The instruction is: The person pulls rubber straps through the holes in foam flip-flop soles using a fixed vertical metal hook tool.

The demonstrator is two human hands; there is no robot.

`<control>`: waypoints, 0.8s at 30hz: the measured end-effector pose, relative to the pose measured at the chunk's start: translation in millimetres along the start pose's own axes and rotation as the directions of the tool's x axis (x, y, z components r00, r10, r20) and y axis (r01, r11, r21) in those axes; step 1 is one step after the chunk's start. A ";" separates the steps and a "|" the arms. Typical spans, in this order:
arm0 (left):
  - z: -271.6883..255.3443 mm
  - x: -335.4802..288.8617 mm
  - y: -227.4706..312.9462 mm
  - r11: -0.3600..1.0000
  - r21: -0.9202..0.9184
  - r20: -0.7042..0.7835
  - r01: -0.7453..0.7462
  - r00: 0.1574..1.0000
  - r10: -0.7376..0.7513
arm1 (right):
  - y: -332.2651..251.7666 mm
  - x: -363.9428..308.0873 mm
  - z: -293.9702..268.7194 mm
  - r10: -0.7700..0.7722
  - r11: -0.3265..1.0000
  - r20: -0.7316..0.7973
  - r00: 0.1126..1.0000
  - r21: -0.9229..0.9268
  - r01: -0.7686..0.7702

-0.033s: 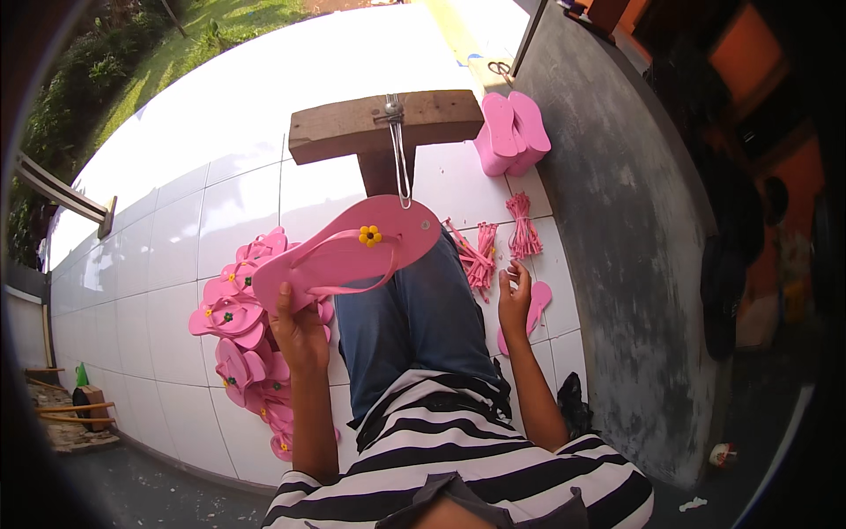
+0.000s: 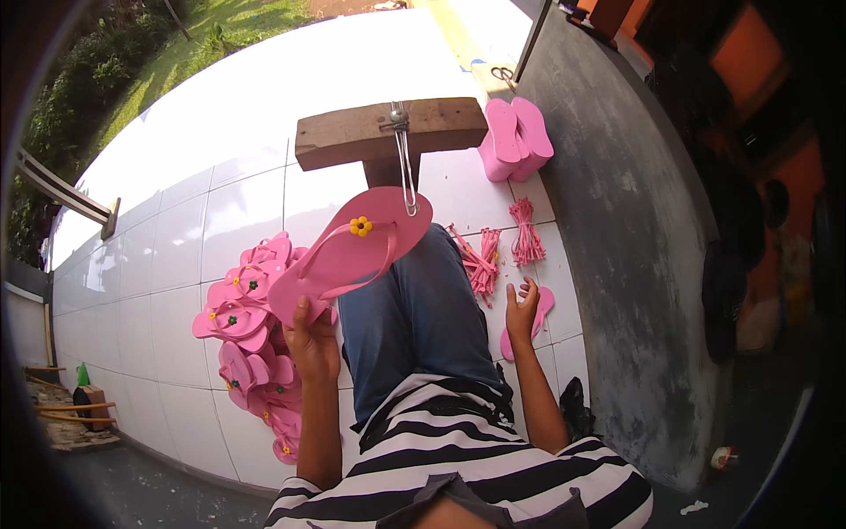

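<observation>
Your left hand point(image 2: 315, 346) grips one pink flip-flop point(image 2: 345, 254) by its heel end, thumb on top, as the sole slants up and away from your fingers to the right. One yellow flower point(image 2: 361, 227) sits on its strap, ahead of the thumb. Beyond, one metal wire loop point(image 2: 404, 167) hangs from one wooden T-shaped stand point(image 2: 339, 141) and overlaps the toe end; whether the two touch, this view cannot tell. Your right hand point(image 2: 523, 310), fingers parted and lightly bent, is over one pink sandal point(image 2: 546, 305) on the white tile floor point(image 2: 176, 300); any contact is hidden. Past its fingertips lie one tied bundle of pink straps point(image 2: 526, 238) and, to the left, one looser heap of straps point(image 2: 481, 264). Farther ahead stand two stacks of pink soles point(image 2: 502, 137), with one pair of scissors point(image 2: 503, 74) behind. Left of your left hand spreads one pile of pink flip-flops point(image 2: 231, 323), overlapping too closely to count, some bearing green flowers point(image 2: 233, 320).
</observation>
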State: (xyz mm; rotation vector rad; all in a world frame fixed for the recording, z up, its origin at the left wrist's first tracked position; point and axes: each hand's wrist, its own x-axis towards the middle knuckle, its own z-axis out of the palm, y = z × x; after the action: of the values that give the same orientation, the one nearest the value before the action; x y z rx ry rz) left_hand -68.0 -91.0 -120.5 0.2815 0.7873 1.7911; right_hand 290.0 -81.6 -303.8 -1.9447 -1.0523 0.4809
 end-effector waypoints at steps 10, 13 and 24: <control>-33.8 -68.3 -95.2 0.856 0.112 -0.018 0.504 0.863 -0.505 | 152.2 -59.2 12.7 0.725 0.536 -0.205 0.657 -0.430 -0.726; -24.7 -63.4 -100.4 0.849 0.108 0.039 0.517 0.851 -0.524 | 146.5 -64.4 18.3 0.672 0.555 -0.213 0.710 -0.490 -0.672; 20.0 -46.4 -125.2 0.878 0.196 0.164 0.437 0.868 -0.469 | 56.3 -37.0 -24.8 0.474 0.663 0.347 0.809 0.464 -0.588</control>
State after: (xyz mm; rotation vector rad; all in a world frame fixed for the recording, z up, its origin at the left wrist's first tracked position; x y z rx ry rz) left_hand 54.3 -104.1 -176.3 0.3450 0.7678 1.2356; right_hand 312.8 -140.3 -338.3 -1.6536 -0.3377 1.1949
